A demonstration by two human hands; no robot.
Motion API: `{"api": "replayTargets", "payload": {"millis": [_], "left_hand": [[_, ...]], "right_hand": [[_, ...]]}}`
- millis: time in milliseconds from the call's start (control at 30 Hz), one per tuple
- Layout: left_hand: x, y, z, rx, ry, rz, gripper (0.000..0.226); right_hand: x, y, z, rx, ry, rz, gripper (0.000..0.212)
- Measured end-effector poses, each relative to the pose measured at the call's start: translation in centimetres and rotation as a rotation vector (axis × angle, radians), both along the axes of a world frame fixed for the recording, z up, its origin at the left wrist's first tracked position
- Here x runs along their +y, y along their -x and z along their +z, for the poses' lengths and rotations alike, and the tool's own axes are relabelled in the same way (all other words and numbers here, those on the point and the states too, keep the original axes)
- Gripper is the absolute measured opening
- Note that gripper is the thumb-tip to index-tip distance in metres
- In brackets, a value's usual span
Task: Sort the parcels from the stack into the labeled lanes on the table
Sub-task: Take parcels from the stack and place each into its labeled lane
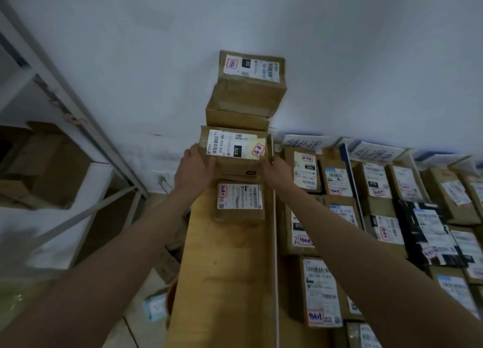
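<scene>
Partway: lanes (371, 191) mostly filled; stack (248, 91) remains; left hand (194, 168), right hand (274, 168) grasping parcel (234, 151).

A parcel sorting room or small courier depot, by all signs. Brown cardboard parcels (305, 171) with printed barcode shipping labels (321, 290) and red-stamped marks packed in rows along a wooden table (222, 282), split by thin upright dividers (274, 243) into lanes. Handwritten paper lane signs (304, 142) propped at the far end against a plain white wall (339, 47). More boxes stacked in a tall pile (248, 91). Grey metal shelving (78, 128) with cartons on the left.
</scene>
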State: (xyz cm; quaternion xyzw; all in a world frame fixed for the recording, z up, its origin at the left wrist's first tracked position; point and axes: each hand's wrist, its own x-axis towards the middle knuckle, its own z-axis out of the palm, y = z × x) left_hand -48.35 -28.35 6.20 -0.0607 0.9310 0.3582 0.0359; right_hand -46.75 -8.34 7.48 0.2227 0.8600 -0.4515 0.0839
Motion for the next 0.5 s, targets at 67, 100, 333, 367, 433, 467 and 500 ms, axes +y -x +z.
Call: {"api": "replayTargets", "payload": {"millis": [67,100,333,367,433,467,500], "left_hand": [[0.2,-0.1,0.0,0.023,-0.058,0.023,0.051],[0.3,-0.2,0.2,0.037,-0.078,0.031,0.051],[0.3,-2.8,2.6,0.078,-0.450,0.245,0.047],[0.1,-3.2,2.8,0.070,-0.442,0.260,0.046],[-0.5,-3.8,3.1,0.047,-0.408,0.243,0.043],[-0.7,-4.0,3.3,0.030,-0.407,0.221,0.041],[-1.0,-4.3,3.6,0.013,-0.411,0.192,0.041]], "right_hand": [[-0.2,0.1,-0.3,-0.005,0.016,-0.026,0.036],[-0.3,-0.1,-0.2,0.002,0.018,-0.039,0.035],[-0.4,-5.8,1.7,0.072,0.140,-0.072,0.035],[-0.4,-7.1,1.8,0.056,0.168,-0.067,0.036],[-0.2,-9.7,1.8,0.005,0.216,-0.059,0.038],[0.0,-10.7,1.8,-0.022,0.235,-0.058,0.040],[0.2,-11.7,1.8,-0.043,0.254,-0.060,0.043]]}}
